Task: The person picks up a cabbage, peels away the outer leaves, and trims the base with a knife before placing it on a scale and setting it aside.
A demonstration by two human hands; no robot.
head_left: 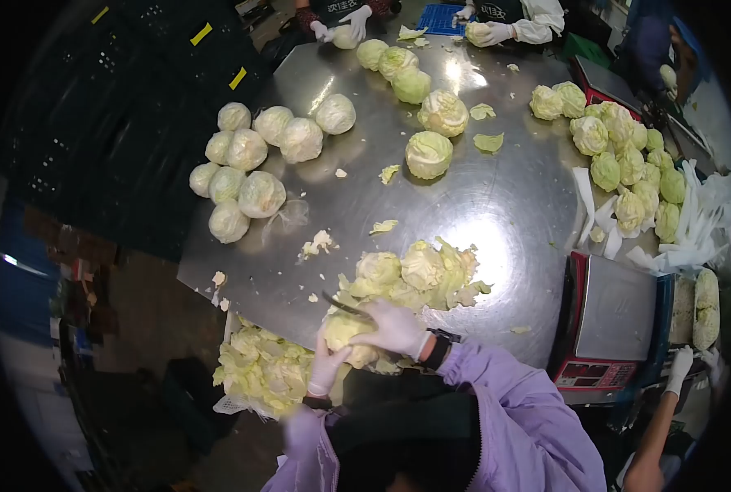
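Observation:
My left hand [325,371], in a white glove, grips a pale green cabbage [343,330] from its left side at the table's near edge. In my right hand [397,326], also gloved in white, is a knife [345,305] with a dark curved blade pointing up and left over the cabbage. The right fingers lie against the cabbage as well; the knife's handle is hidden in the hand. Just beyond, touching one another, are more cabbage heads [422,265] and loose outer leaves [456,283].
Wrapped cabbages [247,150] cluster on the left of the metal table [357,197]. Bare cabbages [429,155] run toward co-workers' gloved hands [497,33]. More cabbages are heaped at right [628,156], near a scale [615,307]. A leaf-filled container [259,369] stands below, left.

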